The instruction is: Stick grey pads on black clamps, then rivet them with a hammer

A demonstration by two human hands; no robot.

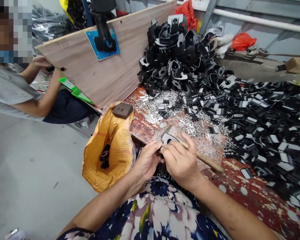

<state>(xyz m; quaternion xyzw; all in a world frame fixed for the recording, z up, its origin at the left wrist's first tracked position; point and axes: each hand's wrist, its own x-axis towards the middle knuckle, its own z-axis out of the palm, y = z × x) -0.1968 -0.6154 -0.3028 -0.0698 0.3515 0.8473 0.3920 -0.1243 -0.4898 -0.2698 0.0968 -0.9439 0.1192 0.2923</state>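
Observation:
My left hand (pixel 149 159) and my right hand (pixel 181 161) meet at the table's near edge, fingers closed around a small black plastic part (pixel 166 138). It has a shiny flat face with a hole in it; its lower side is hidden by my fingers. Just behind my right hand a tool's wooden handle (pixel 209 162) lies slantwise on a worn pad (pixel 202 146); I cannot make out the tool's head. Loose silvery pins (pixel 189 125) are scattered on the tabletop beyond my hands.
A yellow sack (pixel 92 160) with black parts inside hangs open at left, a brown block (pixel 123 110) on its rim. Black parts (pixel 174 60) are heaped at the back, smaller black pieces (pixel 262 133) at right. Beyond a wooden board (pixel 130 50) sits another person (pixel 12 90).

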